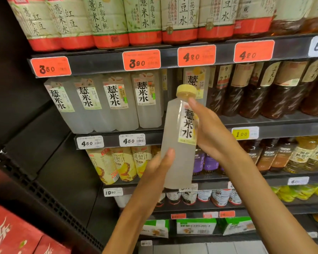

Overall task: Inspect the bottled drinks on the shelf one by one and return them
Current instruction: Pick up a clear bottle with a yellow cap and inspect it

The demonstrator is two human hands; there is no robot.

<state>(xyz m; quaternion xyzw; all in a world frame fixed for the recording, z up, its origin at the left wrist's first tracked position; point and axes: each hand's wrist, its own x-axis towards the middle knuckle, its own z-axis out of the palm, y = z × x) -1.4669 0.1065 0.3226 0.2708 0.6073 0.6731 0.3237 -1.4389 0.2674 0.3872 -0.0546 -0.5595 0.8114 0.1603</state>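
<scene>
A cloudy white bottled drink with a pale yellow cap and a white label with black characters is held upright in front of the shelf. My left hand grips its lower body, thumb on the front. My right hand holds the upper part from the right, fingers behind the label. On the second shelf behind it stands a row of matching cloudy bottles, with a gap just left of one further matching bottle.
Dark tea bottles fill the right of that shelf. Large red-banded bottles stand on the top shelf. Yellow juice bottles, cans and green cartons sit lower. Red cola cases stand at the bottom left.
</scene>
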